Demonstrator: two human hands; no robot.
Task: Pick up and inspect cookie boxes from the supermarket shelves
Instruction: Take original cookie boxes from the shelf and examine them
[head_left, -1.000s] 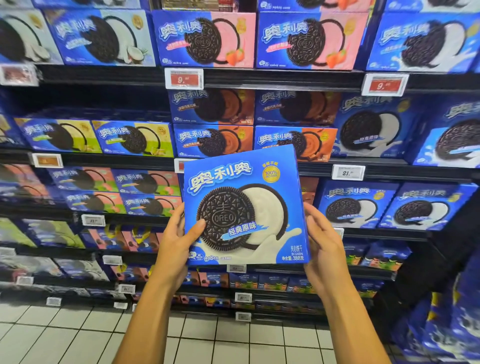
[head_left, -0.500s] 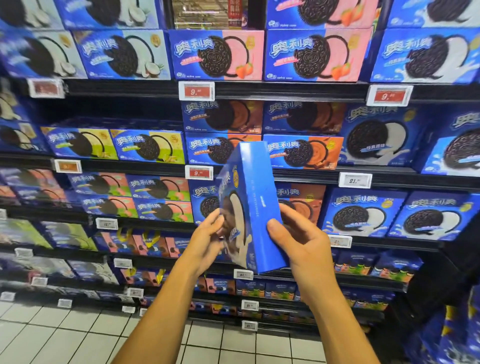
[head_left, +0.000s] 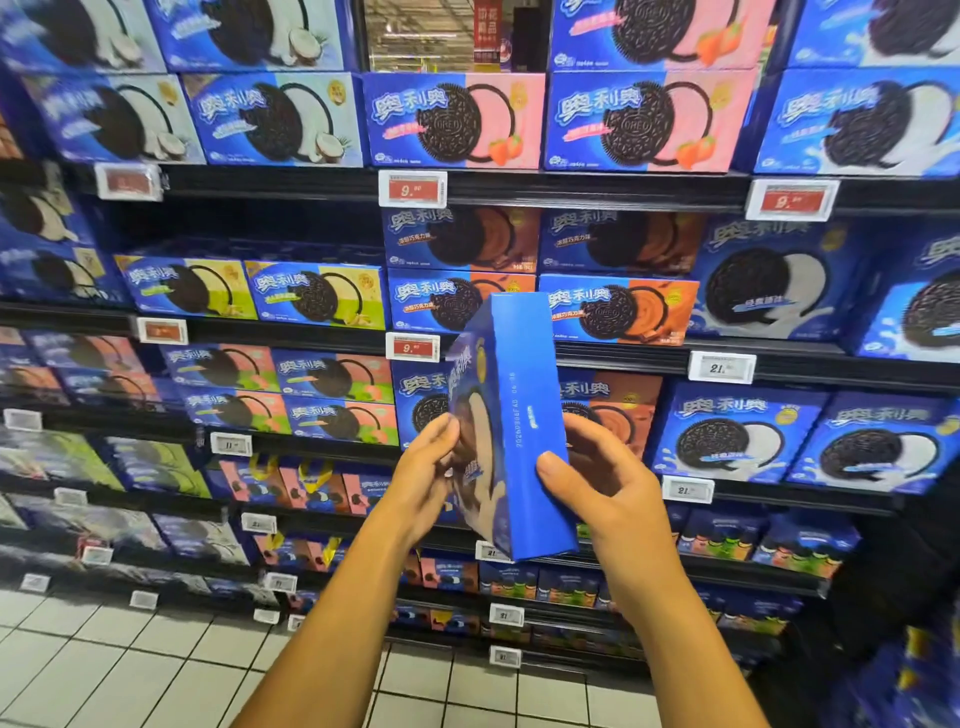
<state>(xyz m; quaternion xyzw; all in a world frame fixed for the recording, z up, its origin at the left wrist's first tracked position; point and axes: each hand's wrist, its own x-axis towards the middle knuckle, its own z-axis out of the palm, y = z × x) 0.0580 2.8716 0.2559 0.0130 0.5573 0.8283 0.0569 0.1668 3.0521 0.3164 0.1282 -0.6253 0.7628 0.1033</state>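
1. before the stocked shelves, a blue cookie box is held upright in mid-air, its narrow side panel turned to the camera.
2. left hand has its fingers curled onto the printed front face.
3. right hand grips the other side, thumb lying across the narrow panel.
4. red price tag sits on the shelf edge above.

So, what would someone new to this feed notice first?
The blue cookie box at centre, held up between the left hand and the right hand, narrow side turned to the camera. Behind it, shelves packed with blue cookie boxes, with pink strawberry boxes at top centre.
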